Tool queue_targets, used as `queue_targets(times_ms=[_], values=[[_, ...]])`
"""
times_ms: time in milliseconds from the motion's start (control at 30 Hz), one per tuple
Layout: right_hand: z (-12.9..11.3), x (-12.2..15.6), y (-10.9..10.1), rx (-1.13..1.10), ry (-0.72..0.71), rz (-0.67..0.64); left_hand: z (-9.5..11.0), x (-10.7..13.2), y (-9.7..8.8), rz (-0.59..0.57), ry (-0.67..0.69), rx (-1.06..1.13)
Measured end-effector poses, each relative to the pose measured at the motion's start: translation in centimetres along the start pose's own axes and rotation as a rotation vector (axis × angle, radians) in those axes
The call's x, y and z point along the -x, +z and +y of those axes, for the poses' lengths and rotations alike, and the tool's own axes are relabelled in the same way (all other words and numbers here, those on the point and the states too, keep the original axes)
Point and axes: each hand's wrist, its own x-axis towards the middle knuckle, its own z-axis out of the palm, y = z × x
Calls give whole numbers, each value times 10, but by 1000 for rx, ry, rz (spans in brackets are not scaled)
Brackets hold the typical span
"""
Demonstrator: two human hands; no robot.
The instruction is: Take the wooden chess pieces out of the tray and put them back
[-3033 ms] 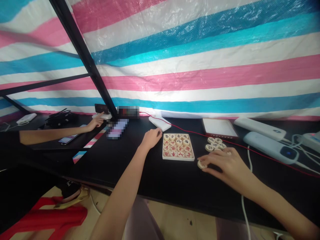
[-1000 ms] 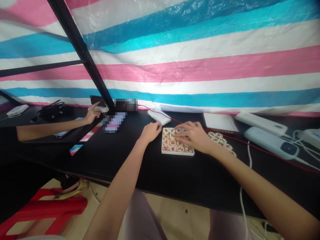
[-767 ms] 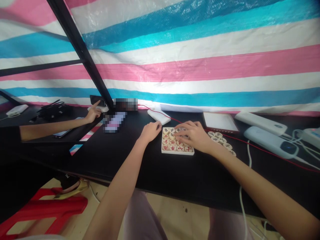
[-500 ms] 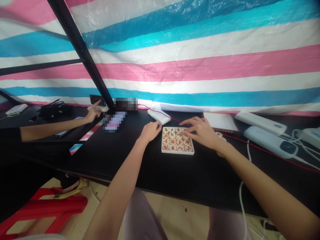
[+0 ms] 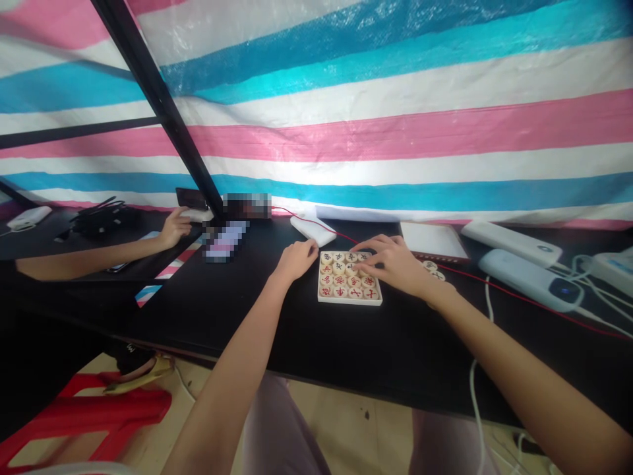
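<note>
A shallow white box (image 5: 349,301) on the black table holds rows of round Chinese chess pieces (image 5: 340,280) with red and black characters. My left hand (image 5: 295,259) rests at the box's far left corner, its fingers bent and close together. What they grip, if anything, is hidden. Over the far right part of the box is my right hand (image 5: 392,260), fingers apart, with the tips at the pieces in the upper rows. It covers some of them. Loose chess pieces (image 5: 431,266) lie on the table just beyond my right wrist.
Behind the box lie a white object (image 5: 312,229) and a white-topped flat box (image 5: 432,241). A red cable crosses behind my hands. Power banks (image 5: 531,280) and white cables lie at right. Another person's hand (image 5: 174,229) is at left, near phones. A red stool (image 5: 89,415) stands below.
My right hand has come slightly lower and left over the pieces, exposing more loose pieces behind the wrist. My left hand stays at the corner. The other person's hand has drawn back left.
</note>
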Motion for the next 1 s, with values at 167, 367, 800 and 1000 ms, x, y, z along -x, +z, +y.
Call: queue_targets(times_ms=[167, 367, 800, 1000], values=[[-4, -1, 2, -1, -4, 14, -3, -1, 3, 2, 9, -10], [15, 5, -16, 102, 69, 185, -5, -1, 4, 24, 31, -7], [52, 76, -26, 272, 128, -59, -3, -2, 2, -2, 15, -9], [35, 86, -22, 273, 48, -54, -4, -1, 1, 10, 36, -22]])
